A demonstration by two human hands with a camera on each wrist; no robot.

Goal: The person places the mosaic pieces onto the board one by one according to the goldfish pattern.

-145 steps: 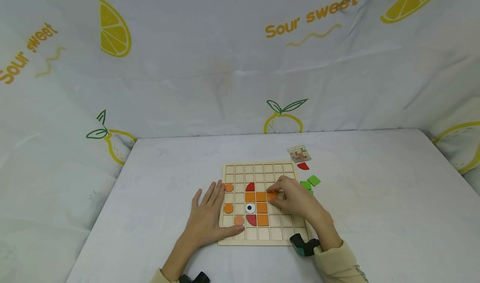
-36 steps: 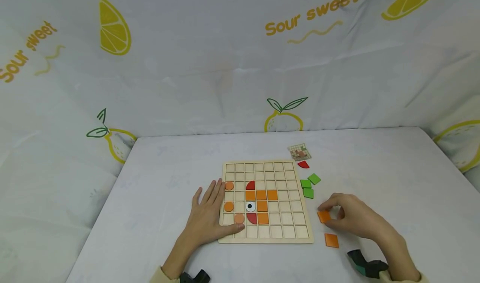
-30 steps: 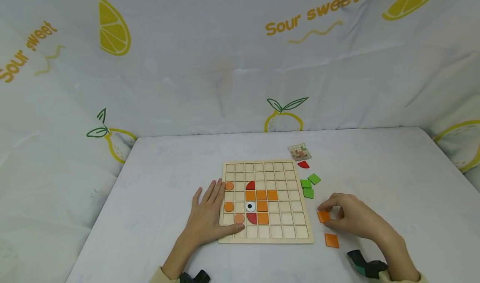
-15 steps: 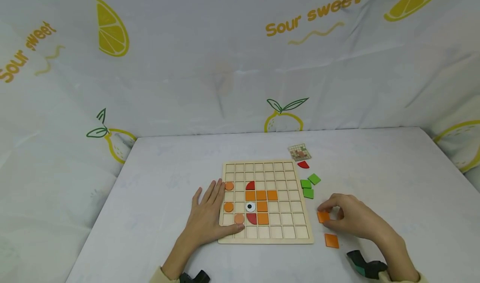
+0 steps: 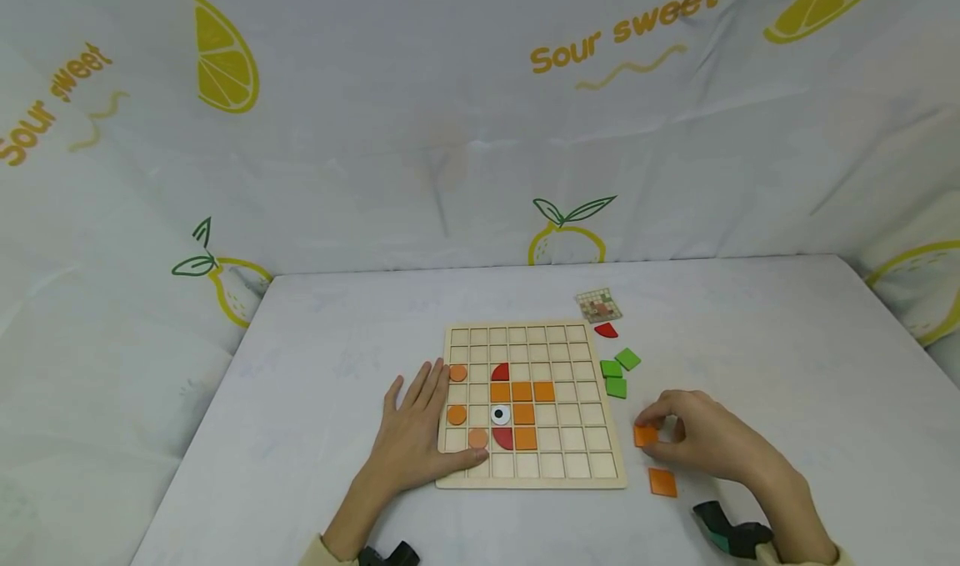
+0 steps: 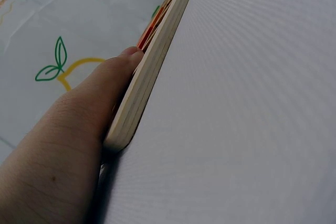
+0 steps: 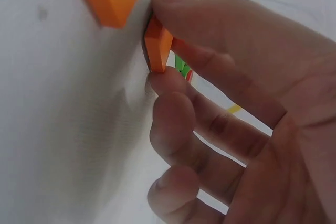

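Observation:
My left hand lies spread at the left edge of a wooden grid board, its thumb on the near left corner. In the left wrist view the thumb presses along the board's rim. To the right of the board, my right hand pinches an orange square tile between thumb and fingertips, close over the table. On the board sit several orange square tiles, two red quarter-round tiles, a white eye disc and orange discs.
Another orange square tile lies just nearer than the right hand. Green square tiles and a red quarter-round tile lie along the board's right side. A small pattern card is at the board's far right corner.
Since the earliest frame my right hand has left an orange tile on the board and moved right to a loose one. Over the last second both hands have stayed nearly still.

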